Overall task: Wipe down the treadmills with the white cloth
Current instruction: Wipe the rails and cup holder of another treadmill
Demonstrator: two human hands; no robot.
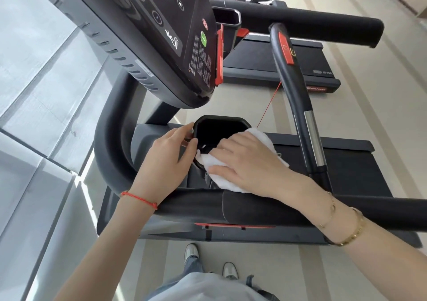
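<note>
I look down at a black treadmill from its side. Its console [161,30] tilts across the upper left, and a black cup holder tray [219,127] sits just below it. The white cloth [227,180] lies over the tray's near right rim, and my right hand [249,164] presses on it with fingers spread flat. My left hand [169,159] rests on the tray's left edge, its thumb and fingers curled against the rim. The padded side handrail [254,210] passes under both wrists.
A curved grip bar [291,78] with a red stop button rises to the right of the tray, and a red safety cord hangs from it. A second treadmill [288,55] stands beyond. Window panels [34,92] fill the left. My shoes [191,252] stand on the beige floor.
</note>
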